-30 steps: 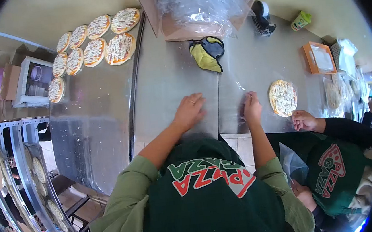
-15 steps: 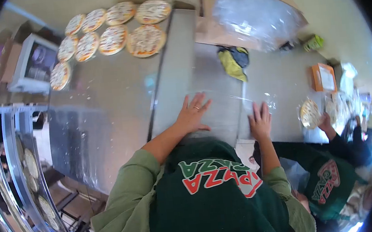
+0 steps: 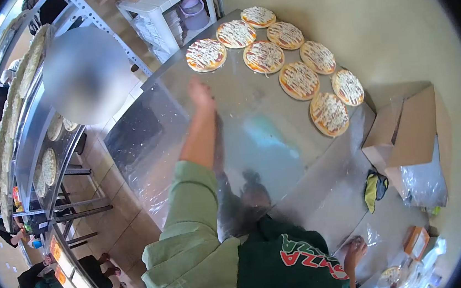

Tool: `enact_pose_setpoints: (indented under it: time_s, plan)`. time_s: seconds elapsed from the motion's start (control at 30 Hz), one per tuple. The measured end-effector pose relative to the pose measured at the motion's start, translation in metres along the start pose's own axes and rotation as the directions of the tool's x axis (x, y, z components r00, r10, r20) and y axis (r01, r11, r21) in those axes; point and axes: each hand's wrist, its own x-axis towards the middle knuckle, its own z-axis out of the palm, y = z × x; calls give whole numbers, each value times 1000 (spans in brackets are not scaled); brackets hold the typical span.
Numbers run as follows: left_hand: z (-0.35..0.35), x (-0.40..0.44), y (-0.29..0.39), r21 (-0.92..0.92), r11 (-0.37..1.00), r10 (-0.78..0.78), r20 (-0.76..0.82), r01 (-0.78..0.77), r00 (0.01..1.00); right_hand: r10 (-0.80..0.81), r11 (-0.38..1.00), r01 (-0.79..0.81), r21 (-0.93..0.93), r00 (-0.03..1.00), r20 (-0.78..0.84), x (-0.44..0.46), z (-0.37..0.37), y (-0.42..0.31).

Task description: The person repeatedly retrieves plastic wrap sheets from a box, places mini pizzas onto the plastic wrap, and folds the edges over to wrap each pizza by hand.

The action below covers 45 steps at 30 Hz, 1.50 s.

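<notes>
One hand, the left (image 3: 202,95), stretches out over the worktop (image 3: 249,106), and the nearest pizza (image 3: 206,55) lies just beyond its fingers, a little to their right and apart from them; the pizza is round, with no long axis to speak of; the left hand is far nearer to it than the right hand (image 3: 355,249); the left fingers run together, so I cannot tell whether they are spread or curled; the right hand, fingers bent, is beside clear plastic (image 3: 373,235), and whether it grips any is unclear; eight more pizzas (image 3: 264,57) lie farther out along the wall; a blurred patch hides part of the metal rack (image 3: 98,24).
</notes>
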Motion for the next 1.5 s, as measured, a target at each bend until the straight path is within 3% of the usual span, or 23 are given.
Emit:
enact_pose_setpoints:
  time_s: [0.03, 0.07, 0.17, 0.27, 0.4, 0.5, 0.53, 0.63, 0.77, 0.83, 0.9, 0.97, 1.0, 1.03, 1.1, 1.13, 1.17, 1.27, 1.4, 1.5]
  plan:
    - [-7, 39, 9, -115, 986, -134, -94, 123, 987, 11, 1000, -11, 17, 1000, 3, 5, -1, 1]
    - [-12, 65, 10, -195, 970, -176, -136, 148, 975, 28, 999, -29, 33, 1000, 7, 6, -3, 1]
    - [-2, 75, 45, -264, 888, -396, -22, 377, 918, 0, 988, -11, 154, 997, 72, 17, -2, 9]
    - [7, 84, 53, -227, 865, -456, 15, 447, 890, 35, 983, -55, 176, 993, 112, 21, -4, 7]
    - [24, 85, 45, -174, 921, -349, 22, 348, 937, 55, 981, -69, 182, 995, 83, 21, -1, 6]
    - [41, 80, 37, -266, 923, -266, 78, 277, 961, 83, 984, -97, 148, 992, 94, 22, -4, 2]
    - [40, 86, 30, -364, 876, -229, 265, 317, 937, 77, 987, -88, 134, 994, 83, 23, -1, 6]
    - [48, 56, 19, -575, 710, -116, 475, 407, 873, 91, 988, -94, 121, 995, 35, 21, 2, 5]
    - [32, 12, -11, -606, 672, -120, 479, 426, 870, 120, 989, -120, 88, 993, -1, 18, 1, 3]
    - [18, -9, -23, -617, 674, -48, 512, 406, 858, 134, 986, -132, 101, 991, -17, 16, 6, 13]
    - [-4, -34, -38, -486, 819, -47, 475, 306, 879, 182, 974, -181, 133, 983, 6, 14, 9, 15]
    - [-23, -67, -52, -427, 740, 123, 845, 519, 520, 162, 975, -157, 157, 987, -21, 14, 0, 7]
    - [-26, -88, -60, -361, 694, 224, 931, 623, 289, 142, 975, -137, 173, 990, -13, 13, 1, 16]
    - [-19, -123, -62, -287, 758, 21, 908, 586, 418, 160, 976, -146, 160, 984, -74, 12, 12, 26]
    - [5, -215, -54, -87, 858, -312, 695, 506, 648, 127, 991, -117, 70, 979, -161, 12, 19, 35]
    - [-3, -237, -74, -59, 767, -311, 837, 639, 451, 157, 987, -148, 63, 973, -169, 11, 13, 29]
    - [-5, -263, -93, -11, 689, -340, 878, 725, 336, 181, 983, -173, 59, 967, -180, 11, 7, 24]
    - [7, -369, -128, 229, 328, -496, 868, 917, -40, 188, 982, -174, 75, 952, -241, 10, 18, 36]
    - [15, -478, -160, 560, 63, -768, 555, 826, -318, 176, 971, -120, 208, 944, -278, 8, 18, 45]
    - [17, -517, -185, 692, -90, -807, 371, 717, -459, 182, 928, -87, 363, 955, -234, 10, 17, 60]
